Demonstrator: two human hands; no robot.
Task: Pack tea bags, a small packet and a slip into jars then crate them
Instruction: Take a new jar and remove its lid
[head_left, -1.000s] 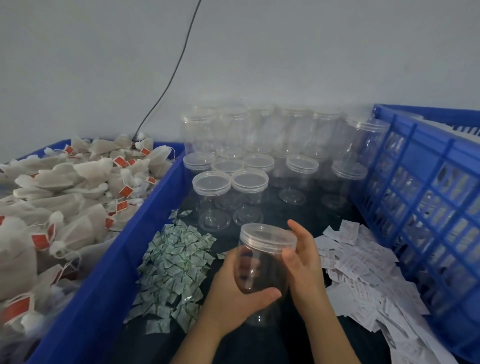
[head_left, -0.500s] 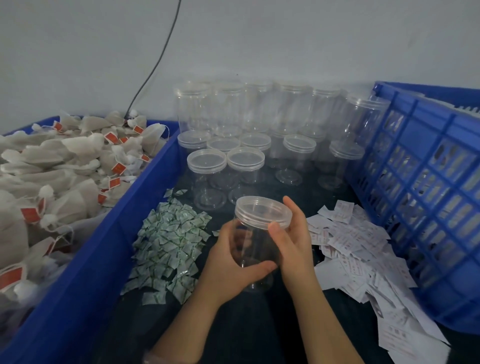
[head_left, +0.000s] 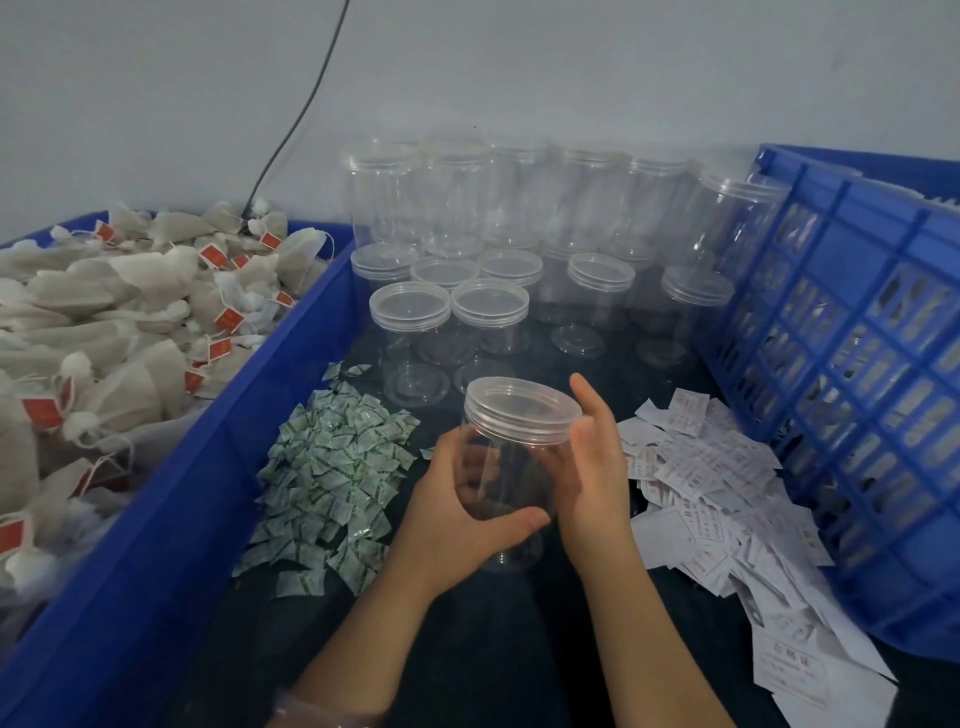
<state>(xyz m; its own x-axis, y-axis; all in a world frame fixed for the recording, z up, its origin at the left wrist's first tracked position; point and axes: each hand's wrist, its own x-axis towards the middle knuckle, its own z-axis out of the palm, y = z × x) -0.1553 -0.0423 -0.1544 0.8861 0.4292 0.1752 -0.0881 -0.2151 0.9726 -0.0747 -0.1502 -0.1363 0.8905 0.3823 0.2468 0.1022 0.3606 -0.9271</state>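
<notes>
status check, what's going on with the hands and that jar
Left hand grips jar body, right hand curled on its lid. Jar empty, lid on. Packets left of it, slips right.

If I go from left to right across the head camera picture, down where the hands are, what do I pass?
First the tea bags in the blue bin, then the small packets, lidded jar, white slips, blue crate.
</notes>
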